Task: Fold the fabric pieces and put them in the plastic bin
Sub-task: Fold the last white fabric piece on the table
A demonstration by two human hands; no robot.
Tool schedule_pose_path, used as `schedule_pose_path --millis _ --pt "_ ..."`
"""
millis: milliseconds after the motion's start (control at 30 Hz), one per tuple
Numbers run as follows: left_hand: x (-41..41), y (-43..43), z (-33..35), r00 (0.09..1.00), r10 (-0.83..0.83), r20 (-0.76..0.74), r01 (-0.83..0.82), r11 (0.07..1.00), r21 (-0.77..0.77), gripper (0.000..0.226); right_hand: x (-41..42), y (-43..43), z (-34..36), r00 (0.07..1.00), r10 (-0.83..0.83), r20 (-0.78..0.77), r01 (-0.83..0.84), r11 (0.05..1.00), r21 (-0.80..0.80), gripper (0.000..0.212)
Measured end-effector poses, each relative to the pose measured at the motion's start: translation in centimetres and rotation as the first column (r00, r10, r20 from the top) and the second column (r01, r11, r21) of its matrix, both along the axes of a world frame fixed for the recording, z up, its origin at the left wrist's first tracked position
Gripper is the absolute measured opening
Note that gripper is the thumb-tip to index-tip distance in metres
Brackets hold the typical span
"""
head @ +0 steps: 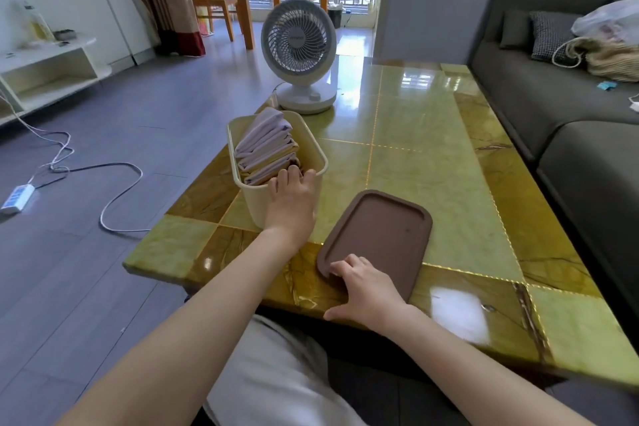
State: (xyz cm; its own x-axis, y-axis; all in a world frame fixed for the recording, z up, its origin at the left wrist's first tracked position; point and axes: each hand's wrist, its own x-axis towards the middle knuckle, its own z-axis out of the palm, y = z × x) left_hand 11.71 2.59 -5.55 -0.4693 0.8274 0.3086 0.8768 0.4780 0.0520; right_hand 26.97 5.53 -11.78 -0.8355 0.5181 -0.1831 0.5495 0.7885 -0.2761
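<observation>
Occlusions: your left hand covers the near wall of the plastic bin, and the bin's walls hide the lower part of the folded fabric pieces. Your right hand covers the near-left corner of the brown lid. The table runs off the frame's right edge; a white glare patch blanks part of its near end.

Hands: your left hand lies over the bin's near rim, fingers fairly straight, tips on the nearest fabric, thumb at the rim. Your right hand's fingers are bent, tips hooked over the lid's edge, thumb splayed along the table's edge. You cannot tell whether the lid is lifted at that corner.

Materials: the bin is cream, rounded-rectangular, smooth. The fabric is lilac and pale yellow, packed in a slanted row, with folded edges above the rim. The lid is a matte, rounded rectangle with a raised border, lying flat just right of the bin.

Surface and room: the table is a glossy green-and-amber stone pattern, and the bin sits near its left edge. A white desk fan stands beyond the bin. A grey sofa is at right. A power strip and its cable lie on the grey floor.
</observation>
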Motion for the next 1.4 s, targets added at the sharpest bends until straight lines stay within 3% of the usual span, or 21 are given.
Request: schedule_pose_path --millis 200,400,500,633,733,867,967,1100,1267,1400 --pt "1.2 -1.3 0.3 0.999 -0.025 0.02 0.025 1.0 0.017 0.05 1.9 -2.6 -1.4 0.994 0.025 -0.11 -0.023 1.0 0.015 0.043" --pt "2.6 -2.7 0.3 0.998 -0.059 0.017 0.058 0.997 0.042 0.053 4.1 -2.0 0.1 0.972 -0.018 -0.234 0.049 0.99 0.129 0.034" --pt "3.1 -3.3 0.5 0.994 -0.087 0.059 0.083 0.994 0.067 0.045 4.1 -0.1 2.9 0.893 -0.165 -0.419 0.249 0.956 0.156 0.032" --pt "3.4 -3.9 0.6 0.97 -0.182 0.164 0.161 0.978 0.133 0.041 3.2 2.0 7.5 0.718 -0.304 -0.626 0.461 0.881 0.101 0.041" --pt "3.3 -4.6 0.7 0.963 -0.231 0.139 0.214 0.969 0.122 0.034 2.2 1.7 10.5 0.644 -0.222 -0.732 0.442 0.889 0.118 0.041" --pt "2.3 -5.9 1.1 0.984 -0.161 0.071 0.144 0.968 0.204 0.026 -0.4 0.3 12.6 0.608 0.006 -0.794 0.382 0.875 0.299 0.038" --pt "0.7 -7.3 1.2 0.997 0.048 0.062 -0.061 0.975 0.213 0.031 -2.7 -0.7 13.4 0.642 0.12 -0.757 0.272 0.888 0.371 0.036" --pt "-0.7 -8.9 0.8 0.952 0.181 0.248 -0.235 0.95 0.207 0.039 -5.0 -1.9 13.0 0.804 0.262 -0.534 0.054 0.862 0.504 0.045" --pt "-1.3 -9.3 1.0 0.911 0.137 0.389 -0.251 0.933 0.258 0.054 -5.2 -2.5 11.1 0.942 0.265 -0.206 -0.109 0.821 0.561 0.045" --pt "-1.6 -9.3 1.0 0.947 0.079 0.311 -0.148 0.967 0.206 0.048 -5.1 -2.6 10.4 0.961 0.27 -0.063 -0.181 0.783 0.595 0.05"
